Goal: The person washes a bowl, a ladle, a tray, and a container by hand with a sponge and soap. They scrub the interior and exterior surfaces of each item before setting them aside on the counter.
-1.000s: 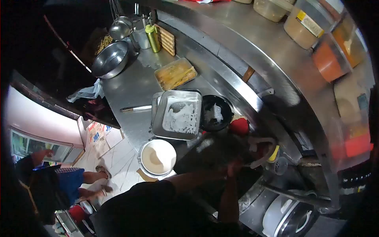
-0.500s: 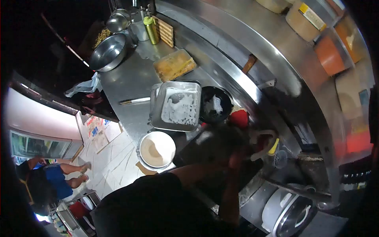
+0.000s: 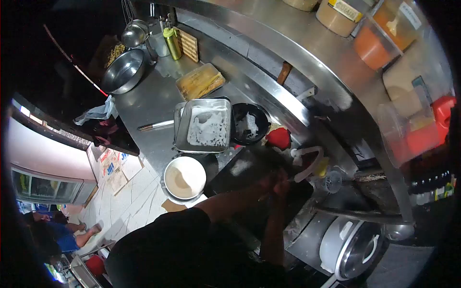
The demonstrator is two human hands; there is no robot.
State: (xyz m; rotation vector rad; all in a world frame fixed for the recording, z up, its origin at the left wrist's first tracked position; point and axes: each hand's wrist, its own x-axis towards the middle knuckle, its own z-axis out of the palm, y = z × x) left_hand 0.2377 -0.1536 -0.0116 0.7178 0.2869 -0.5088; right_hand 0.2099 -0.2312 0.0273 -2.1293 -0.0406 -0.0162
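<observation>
My left hand (image 3: pixel 267 186) and my right hand (image 3: pixel 282 185) meet over a dark basin (image 3: pixel 235 175). The right one looks closed, with its fingers curled against the left; what it grips, if anything, is too dark to make out. The left fingers are hidden in shadow. Just beyond both hands, a pale curved hose or spout (image 3: pixel 309 168) bends down towards them. A red object (image 3: pixel 278 138) lies at the basin's far edge, near a black bowl (image 3: pixel 250 124) with a whitish patch inside. Left of the basin stands a white-lined pot (image 3: pixel 185 177) with cloudy residue.
Stacked metal trays (image 3: pixel 208 126) sit on the steel counter beside a food container (image 3: pixel 200 81). A large metal bowl (image 3: pixel 124 72) and a green bottle (image 3: pixel 172 44) are farther back. A lidded white cooker (image 3: pixel 343 245) stands lower right. Another person (image 3: pixel 67 235) is at far left.
The whole view has shifted, so most things sit farther left. My hands remain together over the basin and look less blurred. The other person's legs appear lower in the view.
</observation>
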